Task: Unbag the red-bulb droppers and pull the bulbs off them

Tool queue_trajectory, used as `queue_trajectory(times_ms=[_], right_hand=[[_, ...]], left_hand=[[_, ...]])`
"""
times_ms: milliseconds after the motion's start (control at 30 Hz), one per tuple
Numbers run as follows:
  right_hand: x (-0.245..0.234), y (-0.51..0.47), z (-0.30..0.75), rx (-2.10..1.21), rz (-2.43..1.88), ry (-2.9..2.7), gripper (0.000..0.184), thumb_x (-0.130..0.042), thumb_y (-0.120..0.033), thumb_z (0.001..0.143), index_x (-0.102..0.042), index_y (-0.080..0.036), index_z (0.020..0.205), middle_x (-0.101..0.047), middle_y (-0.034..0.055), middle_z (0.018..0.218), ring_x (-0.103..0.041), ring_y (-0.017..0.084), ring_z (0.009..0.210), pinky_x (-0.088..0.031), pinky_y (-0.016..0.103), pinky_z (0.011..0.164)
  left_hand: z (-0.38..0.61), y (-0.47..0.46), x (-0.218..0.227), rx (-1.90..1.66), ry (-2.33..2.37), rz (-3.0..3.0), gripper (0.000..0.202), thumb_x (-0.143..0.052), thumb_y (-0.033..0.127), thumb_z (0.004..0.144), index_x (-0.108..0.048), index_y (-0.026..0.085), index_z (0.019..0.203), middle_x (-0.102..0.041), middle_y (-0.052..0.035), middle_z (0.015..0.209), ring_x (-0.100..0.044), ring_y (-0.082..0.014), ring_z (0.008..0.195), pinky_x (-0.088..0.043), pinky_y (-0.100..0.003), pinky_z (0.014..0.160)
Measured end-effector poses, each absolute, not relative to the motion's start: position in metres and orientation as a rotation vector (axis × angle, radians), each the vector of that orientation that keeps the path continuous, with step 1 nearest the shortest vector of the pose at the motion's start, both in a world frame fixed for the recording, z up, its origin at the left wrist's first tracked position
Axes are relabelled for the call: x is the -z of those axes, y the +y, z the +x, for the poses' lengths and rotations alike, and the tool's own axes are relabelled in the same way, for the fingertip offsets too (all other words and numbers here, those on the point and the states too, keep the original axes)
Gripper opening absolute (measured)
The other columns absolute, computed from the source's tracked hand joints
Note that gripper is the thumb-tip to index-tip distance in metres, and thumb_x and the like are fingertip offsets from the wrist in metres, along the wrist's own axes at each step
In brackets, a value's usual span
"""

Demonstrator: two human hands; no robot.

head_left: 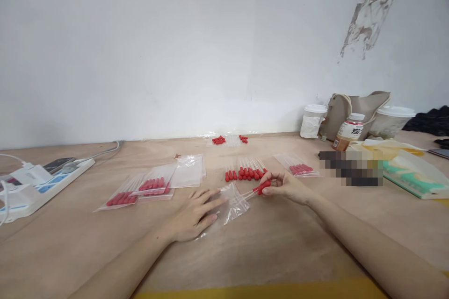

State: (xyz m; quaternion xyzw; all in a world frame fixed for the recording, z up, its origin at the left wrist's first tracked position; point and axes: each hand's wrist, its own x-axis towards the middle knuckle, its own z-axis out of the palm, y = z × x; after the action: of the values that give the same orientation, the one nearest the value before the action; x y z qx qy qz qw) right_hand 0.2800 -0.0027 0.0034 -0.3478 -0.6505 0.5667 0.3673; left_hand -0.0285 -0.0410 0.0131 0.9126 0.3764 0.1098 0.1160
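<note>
a: where are the hands, and what are they holding?

b: the left hand (194,215) lies flat on a clear plastic bag (234,206) near the middle of the table (280,252), fingers spread and pressing it down. the right hand (286,187) pinches the red bulb of a dropper (261,187) between thumb and fingers. its clear tip reaches the bag's edge. i cannot tell whether it is inside.

a: what is around them?

b: just behind the right hand is a row of loose droppers (245,174) with red bulbs. to the left lie two filled bags (140,190) and a stack of empty bags (189,171). another filled bag (300,168) lies to the right, and more red bulbs (219,139) lie at the wall. nothing lies between the hands and the bag.

a: and the rest of the table and the room?

b: it is pale wood. a white power strip (45,183) with plugs and cables sits at the far left. at the far right are a paper cup (314,120), a bottle (349,132), a canvas bag (354,107), a lidded tub (391,121) and a green packet (410,178). the wall (175,56) is plain white, with a peeling patch (373,14) at the upper right.
</note>
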Motion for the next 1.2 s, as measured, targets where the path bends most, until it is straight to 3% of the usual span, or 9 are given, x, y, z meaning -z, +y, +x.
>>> queue_trajectory(times_ms=[100,167,300,467,733,833,967,1067,1200], right_hand=[[-0.011,0.003,0.295,-1.514,-0.922,-1.616,0.025,-0.069,-0.03,0.065,-0.058,-0.014,0.082,-0.067,0.0042,0.081,-0.061,0.012,0.072,-0.046,0.025,0.068],[-0.014,0.007,0.306,-1.512,-0.946,-1.515,0.024,-0.069,-0.031,0.065,-0.06,-0.015,0.079,-0.067,0.004,0.079,-0.061,0.012,0.068,-0.047,0.025,0.065],[-0.023,0.019,0.313,-1.368,-0.911,-1.264,0.023,-0.072,-0.032,0.06,-0.06,-0.018,0.075,-0.066,-0.0003,0.076,-0.061,0.01,0.066,-0.047,0.024,0.066],[-0.03,0.032,0.268,-0.862,-0.954,-1.406,0.026,-0.068,-0.035,0.065,-0.059,-0.019,0.083,-0.065,0.0017,0.079,-0.061,0.014,0.073,-0.048,0.028,0.07],[-0.016,0.047,0.194,0.087,-1.075,-2.175,0.017,-0.043,-0.016,0.085,-0.059,-0.019,0.089,-0.059,0.0052,0.094,-0.056,0.012,0.084,-0.04,0.022,0.074],[-0.006,0.052,0.187,0.174,-1.098,-2.274,0.019,-0.041,-0.016,0.086,-0.059,-0.019,0.084,-0.057,0.0044,0.088,-0.054,0.011,0.08,-0.038,0.02,0.07],[0.003,0.055,0.186,0.231,-1.1,-2.346,0.018,-0.043,-0.021,0.086,-0.06,-0.018,0.081,-0.057,0.0058,0.087,-0.051,0.013,0.079,-0.034,0.023,0.067],[0.006,0.053,0.187,0.284,-1.113,-2.373,0.021,-0.042,-0.024,0.087,-0.061,-0.018,0.082,-0.059,0.0066,0.087,-0.05,0.015,0.081,-0.032,0.026,0.069],[0.004,0.047,0.187,0.408,-1.141,-2.315,0.024,-0.042,-0.034,0.087,-0.059,-0.02,0.097,-0.062,0.0075,0.093,-0.048,0.02,0.09,-0.027,0.032,0.074]], left_hand=[[-0.03,-0.043,-0.014,-0.278,1.098,2.63,0.036,-0.042,0.037,0.086,-0.047,0.037,0.121,-0.031,0.0002,0.139,-0.025,-0.0284,0.126,-0.022,-0.049,0.101],[-0.03,-0.042,-0.013,-0.392,1.16,2.557,0.034,-0.044,0.038,0.084,-0.053,0.032,0.116,-0.039,-0.0023,0.134,-0.034,-0.0259,0.121,-0.028,-0.043,0.099],[-0.031,-0.031,-0.006,-0.75,1.486,2.318,0.029,-0.048,0.038,0.08,-0.06,0.021,0.1,-0.062,-0.0051,0.099,-0.057,-0.0186,0.085,-0.044,-0.03,0.076],[-0.032,-0.021,0.0,-0.734,1.652,2.143,0.038,-0.062,0.036,0.065,-0.056,0.018,0.098,-0.061,0.0008,0.072,-0.054,-0.0139,0.059,-0.039,-0.024,0.056],[-0.042,-0.015,-0.007,-0.881,1.576,2.043,0.025,-0.049,0.04,0.072,-0.054,0.016,0.066,-0.055,0.0007,0.06,-0.049,-0.0129,0.055,-0.034,-0.022,0.051],[-0.063,-0.001,-0.013,-1.125,1.665,1.847,0.026,-0.046,0.041,0.073,-0.051,0.015,0.075,-0.057,0.0005,0.062,-0.048,-0.0116,0.049,-0.035,-0.021,0.047],[-0.09,0.02,-0.021,-1.283,1.911,1.72,0.042,-0.043,0.034,0.076,-0.037,0.016,0.114,-0.063,-0.0015,0.073,-0.049,-0.0119,0.045,-0.038,-0.023,0.046],[-0.095,0.03,-0.026,-1.121,2.097,1.893,0.053,-0.04,0.023,0.078,-0.023,0.016,0.127,-0.063,-0.0018,0.076,-0.056,-0.0154,0.056,-0.043,-0.026,0.056],[-0.088,0.035,-0.027,-0.863,2.299,2.116,0.051,-0.037,0.013,0.079,-0.026,0.013,0.129,-0.06,-0.0093,0.089,-0.059,-0.0213,0.081,-0.044,-0.032,0.072]])
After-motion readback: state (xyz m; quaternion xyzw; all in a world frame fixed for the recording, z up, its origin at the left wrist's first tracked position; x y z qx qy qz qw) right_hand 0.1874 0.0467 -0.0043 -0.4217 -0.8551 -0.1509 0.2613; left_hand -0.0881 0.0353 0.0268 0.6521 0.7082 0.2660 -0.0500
